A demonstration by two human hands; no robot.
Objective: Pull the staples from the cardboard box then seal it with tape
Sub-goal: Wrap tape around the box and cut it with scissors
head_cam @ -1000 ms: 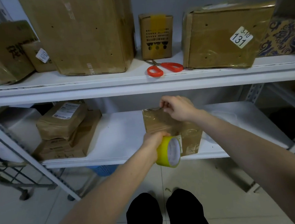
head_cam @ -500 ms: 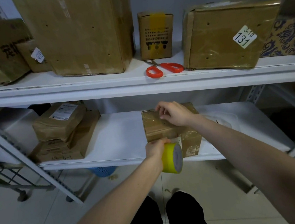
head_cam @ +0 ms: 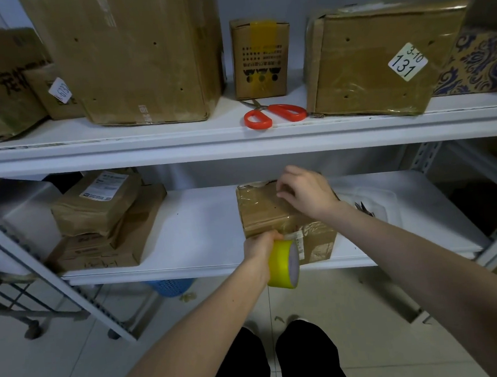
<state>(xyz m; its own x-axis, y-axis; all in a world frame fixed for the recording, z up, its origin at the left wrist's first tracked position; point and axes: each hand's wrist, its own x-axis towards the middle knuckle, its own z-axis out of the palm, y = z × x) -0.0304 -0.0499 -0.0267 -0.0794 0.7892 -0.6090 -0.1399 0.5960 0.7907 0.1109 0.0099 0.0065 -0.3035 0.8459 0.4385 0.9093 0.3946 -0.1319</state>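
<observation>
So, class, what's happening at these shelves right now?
A person is taping up a small cardboard box on the lower shelf. The left hand grips a yellow tape roll at the box's near edge. The right hand rests on the box's top with fingers bent; whether it pinches the tape end is unclear. Red-handled scissors lie on the upper shelf, apart from both hands.

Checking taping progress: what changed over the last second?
The right hand slid from the box's far edge back across its top, toward the right side. The left hand, gripping the tape, dropped slightly at the near edge. Box and scissors stayed put.
</observation>
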